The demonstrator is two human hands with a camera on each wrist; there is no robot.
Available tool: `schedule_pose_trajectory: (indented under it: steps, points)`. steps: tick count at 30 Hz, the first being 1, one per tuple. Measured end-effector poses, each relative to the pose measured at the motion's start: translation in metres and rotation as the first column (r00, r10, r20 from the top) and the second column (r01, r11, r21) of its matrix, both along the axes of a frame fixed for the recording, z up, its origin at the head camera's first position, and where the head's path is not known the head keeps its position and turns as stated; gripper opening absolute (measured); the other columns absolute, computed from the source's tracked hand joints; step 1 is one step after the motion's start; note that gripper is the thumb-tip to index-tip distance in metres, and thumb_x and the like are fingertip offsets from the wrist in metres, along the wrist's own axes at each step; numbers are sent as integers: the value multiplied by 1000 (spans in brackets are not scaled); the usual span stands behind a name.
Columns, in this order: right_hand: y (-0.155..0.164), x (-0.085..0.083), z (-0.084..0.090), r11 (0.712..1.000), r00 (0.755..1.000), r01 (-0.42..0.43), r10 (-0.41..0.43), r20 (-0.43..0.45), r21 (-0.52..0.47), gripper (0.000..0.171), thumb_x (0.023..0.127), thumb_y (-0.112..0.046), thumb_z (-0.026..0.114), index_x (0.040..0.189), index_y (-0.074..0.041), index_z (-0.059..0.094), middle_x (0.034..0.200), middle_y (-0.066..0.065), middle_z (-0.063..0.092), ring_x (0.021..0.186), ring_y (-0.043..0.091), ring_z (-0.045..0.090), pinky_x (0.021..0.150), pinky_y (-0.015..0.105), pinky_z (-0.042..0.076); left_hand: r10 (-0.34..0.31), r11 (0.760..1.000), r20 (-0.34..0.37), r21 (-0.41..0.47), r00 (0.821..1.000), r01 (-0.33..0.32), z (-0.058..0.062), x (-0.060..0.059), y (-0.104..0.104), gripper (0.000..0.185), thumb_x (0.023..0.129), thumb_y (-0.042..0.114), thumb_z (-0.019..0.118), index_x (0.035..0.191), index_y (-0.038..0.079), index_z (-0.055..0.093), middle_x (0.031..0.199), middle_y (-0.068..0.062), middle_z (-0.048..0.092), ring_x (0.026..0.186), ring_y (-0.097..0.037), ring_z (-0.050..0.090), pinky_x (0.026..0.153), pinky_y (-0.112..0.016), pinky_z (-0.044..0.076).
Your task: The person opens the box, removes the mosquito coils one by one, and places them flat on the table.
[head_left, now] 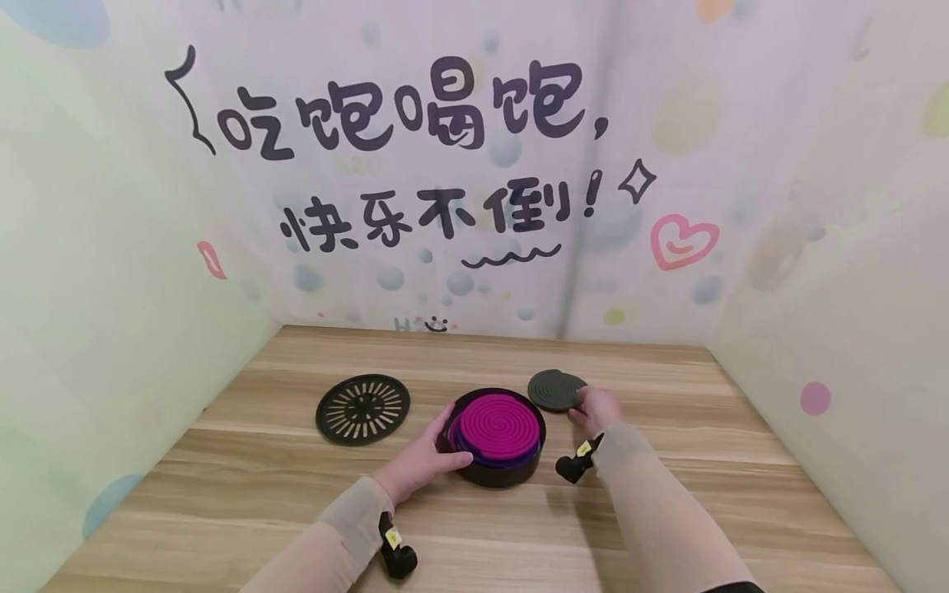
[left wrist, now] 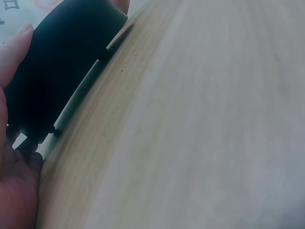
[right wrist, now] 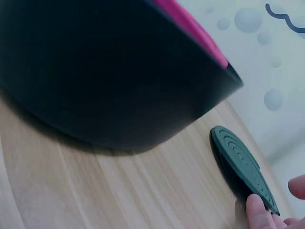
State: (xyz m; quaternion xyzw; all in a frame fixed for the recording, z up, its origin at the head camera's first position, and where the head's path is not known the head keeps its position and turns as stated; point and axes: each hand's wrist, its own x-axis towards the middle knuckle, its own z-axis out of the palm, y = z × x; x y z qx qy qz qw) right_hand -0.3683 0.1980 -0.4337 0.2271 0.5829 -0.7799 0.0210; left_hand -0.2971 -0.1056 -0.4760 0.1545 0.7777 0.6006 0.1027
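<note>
My left hand [head_left: 421, 464] clamps the pot [head_left: 502, 477]; toward its two o'clock, my right hand [head_left: 601, 410] touches the green discs [head_left: 552, 390], pinch unclear. An edge-only grip could let them slip apart.

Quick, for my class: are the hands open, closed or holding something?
Left hand: closed, holding the black container.
Right hand: touching the dark green coaster; whether it grips cannot be told.

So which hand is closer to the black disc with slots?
Left: the left hand is right of the slotted disc, gripping the black container. The right hand is farther right, past the container.
</note>
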Motion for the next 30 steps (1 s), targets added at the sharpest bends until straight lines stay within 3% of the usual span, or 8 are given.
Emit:
schedule_pose_trajectory:
  steps: [7, 15, 24, 27, 30]
  points:
    - [-2, 4, 6, 999, 1000, -11, 10, -10, -47, 53, 98, -1, 39, 148, 8, 23, 147, 26, 33, 128, 27, 38, 91, 30, 48, -4, 1000, 4, 8, 1000, 4, -1, 0, 0, 99, 81, 28, 79, 156, 17, 15, 159, -16, 15, 144, -32, 14, 115, -50, 13]
    - [-3, 4, 7, 999, 1000, 14, -14, 0, -50, 53, 99, -2, 39, 149, 6, 23, 145, 25, 24, 129, 26, 33, 105, 37, 38, -3, 1000, -1, 6, 1000, 3, -1, 0, 0, 100, 80, 29, 79, 156, 17, 14, 159, -16, 15, 144, -32, 14, 115, -50, 13]
    - [-3, 10, 12, 997, 1000, 2, -1, 9, -79, 56, 99, -4, 39, 151, 3, 18, 151, 23, 14, 130, 26, 27, 108, 40, 35, 1, 1000, 7, 9, 1000, -1, -1, 0, 0, 101, 80, 30, 79, 156, 18, 14, 158, -16, 15, 144, -32, 15, 115, -50, 13]
    - [-1, 13, 13, 997, 1000, -15, 15, -2, -81, 58, 98, -4, 39, 151, 2, 18, 151, 19, 16, 121, 20, 32, 104, 36, 38, 2, 1000, 5, 6, 1000, -2, -1, 0, 0, 101, 80, 30, 79, 156, 17, 14, 158, -17, 15, 144, -33, 15, 115, -50, 13]
    - [1, 14, 13, 1000, 1000, -9, 9, -18, -13, 56, 97, -5, 42, 150, 2, 25, 129, 14, 41, 87, 11, 45, 81, 24, 45, 3, 1000, 4, 4, 1000, -3, 0, 0, 0, 101, 80, 30, 79, 156, 17, 14, 158, -17, 15, 144, -33, 15, 115, -50, 13]
